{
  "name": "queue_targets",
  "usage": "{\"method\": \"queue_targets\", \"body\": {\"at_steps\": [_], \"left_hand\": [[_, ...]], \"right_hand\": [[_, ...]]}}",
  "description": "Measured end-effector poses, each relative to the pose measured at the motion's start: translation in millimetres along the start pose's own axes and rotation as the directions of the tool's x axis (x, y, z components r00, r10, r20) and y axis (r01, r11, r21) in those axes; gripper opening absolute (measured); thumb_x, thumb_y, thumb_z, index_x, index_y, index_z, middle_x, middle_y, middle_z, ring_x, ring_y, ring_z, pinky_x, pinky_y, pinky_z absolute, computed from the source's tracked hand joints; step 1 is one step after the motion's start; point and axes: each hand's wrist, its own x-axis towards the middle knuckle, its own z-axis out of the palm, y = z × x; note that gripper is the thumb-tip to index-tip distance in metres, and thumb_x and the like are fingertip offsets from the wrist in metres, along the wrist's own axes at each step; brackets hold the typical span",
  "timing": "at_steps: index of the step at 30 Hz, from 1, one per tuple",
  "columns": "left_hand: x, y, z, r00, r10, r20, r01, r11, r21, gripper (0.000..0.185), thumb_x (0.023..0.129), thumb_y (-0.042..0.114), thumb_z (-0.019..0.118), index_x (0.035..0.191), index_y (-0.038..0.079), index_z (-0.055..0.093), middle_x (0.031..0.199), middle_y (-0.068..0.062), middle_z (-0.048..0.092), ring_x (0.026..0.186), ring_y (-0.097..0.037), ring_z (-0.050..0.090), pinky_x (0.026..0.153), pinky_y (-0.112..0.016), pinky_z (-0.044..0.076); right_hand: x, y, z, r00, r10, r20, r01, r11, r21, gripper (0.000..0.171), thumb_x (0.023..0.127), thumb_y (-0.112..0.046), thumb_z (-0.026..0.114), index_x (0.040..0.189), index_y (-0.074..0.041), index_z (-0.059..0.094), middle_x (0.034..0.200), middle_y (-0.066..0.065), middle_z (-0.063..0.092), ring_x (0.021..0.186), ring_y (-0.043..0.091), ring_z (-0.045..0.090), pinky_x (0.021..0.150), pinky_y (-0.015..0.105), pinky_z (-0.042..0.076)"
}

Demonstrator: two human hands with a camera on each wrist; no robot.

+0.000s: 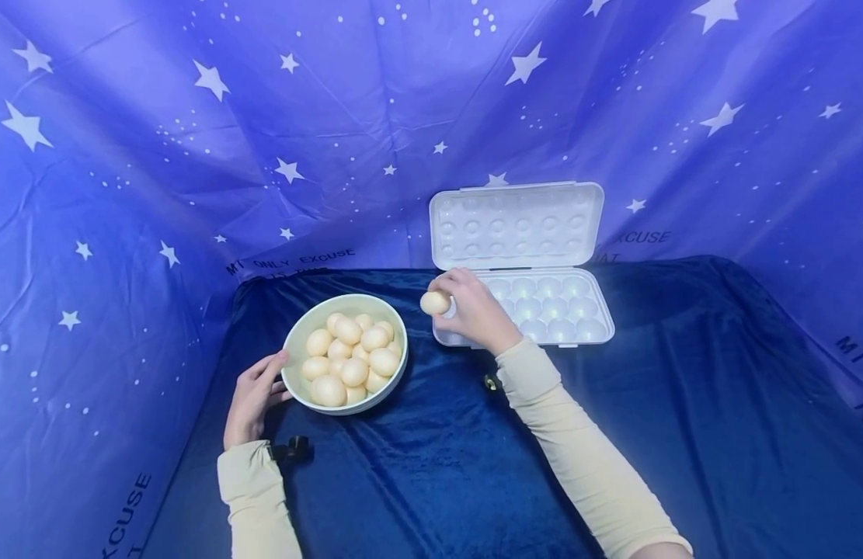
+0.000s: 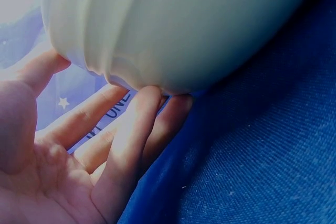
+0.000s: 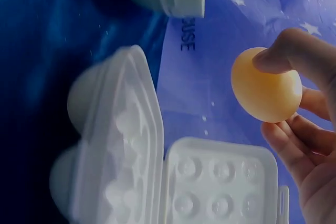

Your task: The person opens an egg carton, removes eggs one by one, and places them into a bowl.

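In the head view my right hand (image 1: 476, 307) pinches a pale egg (image 1: 435, 303) above the left end of an open egg carton (image 1: 606, 322). The right wrist view has the egg (image 3: 265, 95) between thumb and fingertips, raised clear of the carton's cups. My left hand (image 1: 252, 396) rests against the left side of a pale green bowl (image 1: 296, 392), thumb up at the rim. Its fingers, nearly straight, touch the bowl's outer wall (image 2: 199, 30) in the left wrist view. Many pale eggs (image 1: 354, 373) are heaped inside the bowl.
The carton's lid (image 1: 518, 225) stands raised behind its base, near the starry blue backdrop (image 1: 389, 93). Dark blue cloth (image 1: 417, 473) covers the table. Black wrist-camera gear (image 1: 296, 449) shows beside the left cuff.
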Motion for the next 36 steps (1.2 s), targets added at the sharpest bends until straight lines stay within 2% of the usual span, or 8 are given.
{"method": "queue_targets", "body": {"at_steps": [14, 19, 27, 36], "left_hand": [[-1.1, -0.9, -2.8, 1.000, -0.002, -0.016, 0.003, 1.000, 0.018, 0.065, 0.094, 0.045, 0.066, 0.137, -0.003, 0.051, 0.093, 0.011, 0.066, 0.074, -0.006, 0.071, 0.067, -0.021, 0.061], [-0.6, -2.0, -3.0, 1.000, -0.003, -0.015, 0.003, 1.000, 0.015, 0.064, 0.095, 0.044, 0.066, 0.137, -0.003, 0.051, 0.093, 0.012, 0.065, 0.073, -0.006, 0.071, 0.067, -0.022, 0.061], [1.3, -3.1, -1.3, 1.000, -0.001, -0.009, 0.001, 1.000, 0.007, 0.062, 0.095, 0.043, 0.066, 0.135, -0.003, 0.052, 0.093, 0.011, 0.066, 0.074, -0.007, 0.071, 0.067, -0.022, 0.062], [2.4, -1.2, -0.3, 1.000, 0.005, -0.011, -0.005, 1.000, 0.012, 0.062, 0.095, 0.044, 0.065, 0.136, -0.002, 0.052, 0.094, 0.013, 0.066, 0.074, -0.005, 0.071, 0.067, -0.021, 0.061]], "right_hand": [[12, -29, 32, 0.991, -0.073, 0.108, 0.072, 0.997, 0.013, 0.035, 0.073, -0.015, 0.082, 0.105, -0.008, 0.071, 0.108, 0.008, 0.064, 0.098, 0.023, 0.055, 0.086, 0.036, 0.052], [14, -37, 40, 0.983, -0.099, 0.153, 0.103, 0.994, -0.021, 0.037, 0.073, -0.014, 0.081, 0.108, -0.006, 0.071, 0.109, 0.009, 0.064, 0.098, 0.024, 0.055, 0.085, 0.035, 0.052], [17, -42, 52, 0.975, -0.100, 0.200, 0.113, 0.992, -0.059, 0.036, 0.075, -0.016, 0.079, 0.110, -0.007, 0.071, 0.110, 0.008, 0.064, 0.101, 0.022, 0.054, 0.090, 0.033, 0.052], [21, -47, 61, 0.966, -0.112, 0.234, 0.121, 0.992, -0.024, 0.038, 0.078, -0.016, 0.075, 0.114, -0.004, 0.070, 0.113, 0.009, 0.065, 0.105, 0.025, 0.055, 0.096, 0.034, 0.050]]}}
